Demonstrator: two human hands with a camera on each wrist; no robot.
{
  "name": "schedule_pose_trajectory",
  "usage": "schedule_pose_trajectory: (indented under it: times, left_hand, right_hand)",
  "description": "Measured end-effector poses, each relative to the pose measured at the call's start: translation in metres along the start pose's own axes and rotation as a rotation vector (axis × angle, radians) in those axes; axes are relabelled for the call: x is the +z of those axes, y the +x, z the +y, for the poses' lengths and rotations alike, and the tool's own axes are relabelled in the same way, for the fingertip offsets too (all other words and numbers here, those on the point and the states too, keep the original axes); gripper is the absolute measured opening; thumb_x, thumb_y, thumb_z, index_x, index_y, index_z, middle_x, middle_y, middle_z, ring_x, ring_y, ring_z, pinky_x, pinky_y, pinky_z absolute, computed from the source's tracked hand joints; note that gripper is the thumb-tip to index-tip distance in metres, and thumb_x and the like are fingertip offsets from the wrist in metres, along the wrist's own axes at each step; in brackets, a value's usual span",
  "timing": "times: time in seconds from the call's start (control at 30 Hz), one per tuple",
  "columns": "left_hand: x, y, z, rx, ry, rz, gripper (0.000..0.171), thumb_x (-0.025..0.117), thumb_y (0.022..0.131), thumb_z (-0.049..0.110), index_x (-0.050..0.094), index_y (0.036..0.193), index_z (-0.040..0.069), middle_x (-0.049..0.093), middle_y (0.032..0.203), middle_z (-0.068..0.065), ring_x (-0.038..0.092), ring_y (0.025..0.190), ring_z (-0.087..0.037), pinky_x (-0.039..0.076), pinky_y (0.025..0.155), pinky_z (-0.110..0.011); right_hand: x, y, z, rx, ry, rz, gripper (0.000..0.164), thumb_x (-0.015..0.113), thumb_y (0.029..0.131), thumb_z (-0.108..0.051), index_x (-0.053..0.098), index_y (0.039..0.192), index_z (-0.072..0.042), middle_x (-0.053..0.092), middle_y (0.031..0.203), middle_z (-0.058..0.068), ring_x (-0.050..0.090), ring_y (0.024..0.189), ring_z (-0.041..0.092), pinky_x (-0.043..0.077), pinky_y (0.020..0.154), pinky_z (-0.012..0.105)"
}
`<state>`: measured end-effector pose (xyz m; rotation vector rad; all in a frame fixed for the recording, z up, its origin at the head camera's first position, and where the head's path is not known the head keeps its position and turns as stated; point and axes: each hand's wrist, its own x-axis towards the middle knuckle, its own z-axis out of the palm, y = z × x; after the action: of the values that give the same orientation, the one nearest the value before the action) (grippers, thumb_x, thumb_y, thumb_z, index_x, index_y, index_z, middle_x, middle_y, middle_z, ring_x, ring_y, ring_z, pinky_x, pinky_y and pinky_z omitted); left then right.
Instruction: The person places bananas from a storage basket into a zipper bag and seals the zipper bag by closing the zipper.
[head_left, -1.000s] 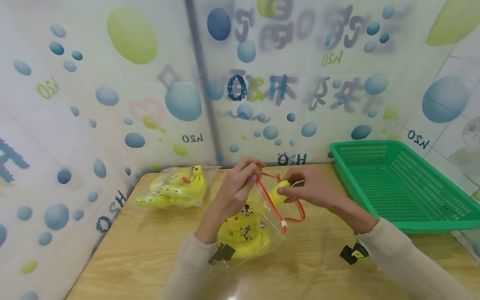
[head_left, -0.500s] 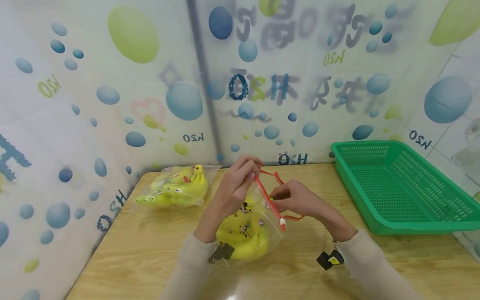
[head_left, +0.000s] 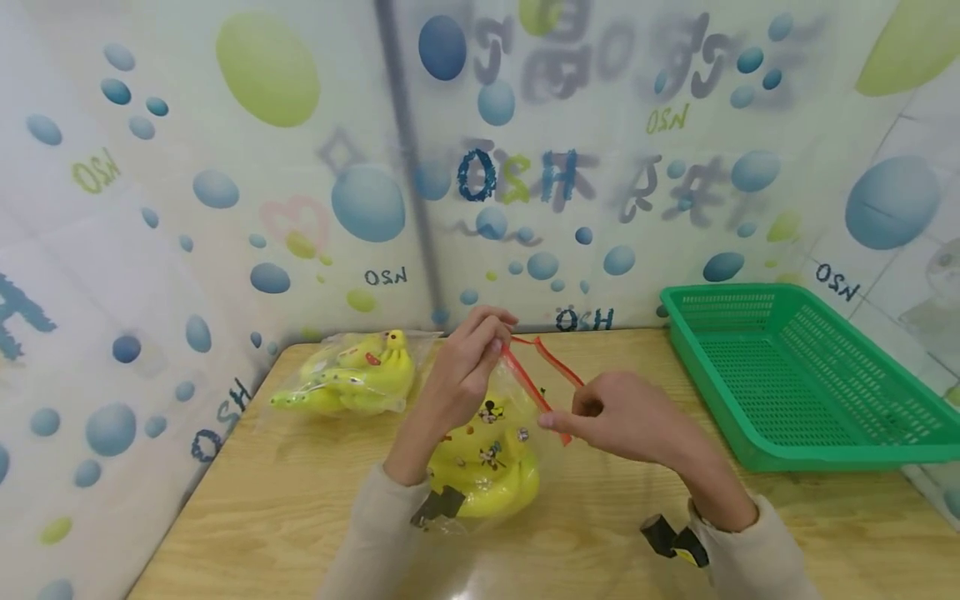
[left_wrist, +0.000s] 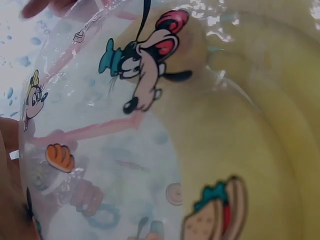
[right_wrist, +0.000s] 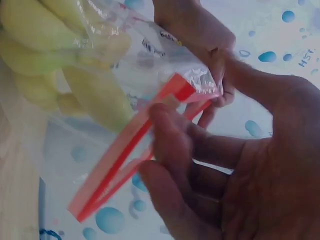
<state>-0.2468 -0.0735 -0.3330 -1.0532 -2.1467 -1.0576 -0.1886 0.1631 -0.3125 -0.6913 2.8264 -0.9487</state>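
Note:
A clear zip bag [head_left: 491,433] with cartoon prints stands tilted in mid-table, its red-edged mouth apart. Yellow bananas [head_left: 502,492] lie inside it. My left hand [head_left: 459,371] pinches the far corner of the mouth. My right hand [head_left: 630,421] pinches the near end of the red zip strip [head_left: 522,377], thumb on the strip. In the right wrist view, the fingertips are right at the pale slider [right_wrist: 171,101], and bananas [right_wrist: 40,55] show through the film. Close up in the left wrist view are the printed film [left_wrist: 145,75] and a banana's yellow side [left_wrist: 270,150].
A second clear bag [head_left: 352,375] of bananas lies at the back left of the wooden table [head_left: 247,517]. At the right stands a green mesh basket [head_left: 862,454]. A printed curtain [head_left: 525,208] hangs behind the table.
My right hand has put a yellow banana into the bag, come out without it, and taken hold of the near end of the zip strip. My left hand keeps its corner.

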Motion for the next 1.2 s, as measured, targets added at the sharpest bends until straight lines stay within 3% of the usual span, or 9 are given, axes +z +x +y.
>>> schedule_pose_trajectory:
  times: [0.13, 0.27, 0.5, 0.67, 0.77, 0.9, 1.0, 1.13, 1.2]
  left_hand:
    - [-0.002, 0.000, 0.001, -0.008, 0.012, 0.010, 0.023, 0.038, 0.108, 0.010, 0.055, 0.093, 0.009, 0.061, 0.127, -0.009, 0.062, 0.116, -0.023, 0.052, 0.084, -0.035]
    - [-0.005, 0.001, 0.003, -0.017, -0.005, 0.044, 0.022, 0.037, 0.108, 0.009, 0.054, 0.094, 0.007, 0.062, 0.125, -0.012, 0.062, 0.119, -0.025, 0.052, 0.089, -0.038]
    - [-0.021, 0.003, 0.006, 0.020, 0.083, 0.141, 0.023, 0.039, 0.109, 0.013, 0.055, 0.093, 0.006, 0.064, 0.120, -0.016, 0.060, 0.120, -0.029, 0.049, 0.099, -0.043]
    - [-0.028, 0.001, 0.012, 0.053, 0.187, 0.181, 0.023, 0.044, 0.107, 0.016, 0.057, 0.090, 0.009, 0.067, 0.117, -0.011, 0.060, 0.118, -0.028, 0.049, 0.096, -0.044]
    - [-0.028, 0.001, 0.018, 0.068, 0.248, 0.192, 0.021, 0.047, 0.106, 0.015, 0.059, 0.089, 0.009, 0.068, 0.106, -0.008, 0.062, 0.106, -0.027, 0.049, 0.090, -0.041]
    - [-0.023, 0.002, 0.030, 0.090, 0.358, 0.178, 0.020, 0.051, 0.104, 0.016, 0.063, 0.088, 0.012, 0.065, 0.087, -0.002, 0.060, 0.087, -0.023, 0.044, 0.078, -0.038]
    - [-0.015, 0.002, 0.042, 0.100, 0.439, 0.150, 0.021, 0.054, 0.103, 0.019, 0.064, 0.085, 0.015, 0.065, 0.080, 0.002, 0.060, 0.079, -0.019, 0.041, 0.071, -0.036]
    - [-0.004, 0.002, 0.055, 0.067, 0.488, 0.146, 0.018, 0.060, 0.099, 0.028, 0.068, 0.087, 0.017, 0.067, 0.077, 0.005, 0.060, 0.070, -0.013, 0.041, 0.066, -0.032]
    - [0.000, 0.004, 0.058, 0.041, 0.512, 0.161, 0.017, 0.065, 0.096, 0.033, 0.070, 0.091, 0.017, 0.068, 0.078, 0.005, 0.060, 0.069, -0.012, 0.043, 0.065, -0.033]
  right_hand:
    - [-0.001, 0.002, -0.001, 0.020, 0.096, -0.131, 0.028, 0.069, 0.098, -0.033, 0.076, 0.081, -0.012, 0.068, 0.066, 0.000, 0.061, 0.056, 0.012, 0.054, 0.055, 0.031]
    - [-0.002, 0.007, 0.001, 0.047, 0.181, -0.084, 0.020, 0.065, 0.101, -0.018, 0.075, 0.091, -0.004, 0.068, 0.070, 0.005, 0.063, 0.060, 0.015, 0.057, 0.059, 0.032]
    - [-0.020, 0.019, -0.001, 0.004, 0.038, 0.160, 0.021, 0.057, 0.105, -0.015, 0.070, 0.094, -0.003, 0.067, 0.076, 0.007, 0.055, 0.063, 0.018, 0.044, 0.057, 0.031]
    - [-0.029, 0.033, 0.001, -0.083, -0.105, 0.335, 0.019, 0.056, 0.105, -0.010, 0.071, 0.095, -0.003, 0.069, 0.079, 0.006, 0.056, 0.064, 0.015, 0.044, 0.059, 0.030]
    - [-0.030, 0.040, 0.005, -0.156, -0.148, 0.462, 0.017, 0.056, 0.104, -0.005, 0.072, 0.098, -0.002, 0.072, 0.080, 0.008, 0.059, 0.064, 0.016, 0.044, 0.058, 0.029]
    - [-0.027, 0.047, 0.015, -0.214, -0.112, 0.664, 0.013, 0.061, 0.101, -0.003, 0.074, 0.099, -0.001, 0.075, 0.083, 0.013, 0.066, 0.067, 0.023, 0.048, 0.060, 0.028]
    - [-0.022, 0.049, 0.025, -0.212, -0.035, 0.787, 0.009, 0.067, 0.098, -0.002, 0.075, 0.098, 0.001, 0.075, 0.088, 0.016, 0.069, 0.074, 0.028, 0.049, 0.064, 0.018]
    - [-0.015, 0.050, 0.034, -0.256, 0.049, 0.885, 0.006, 0.072, 0.093, 0.002, 0.077, 0.095, 0.002, 0.076, 0.090, 0.018, 0.072, 0.081, 0.032, 0.043, 0.071, 0.001]
    - [-0.013, 0.051, 0.037, -0.305, 0.056, 0.901, 0.005, 0.074, 0.090, 0.004, 0.077, 0.094, 0.002, 0.077, 0.090, 0.017, 0.072, 0.083, 0.032, 0.042, 0.077, -0.001]
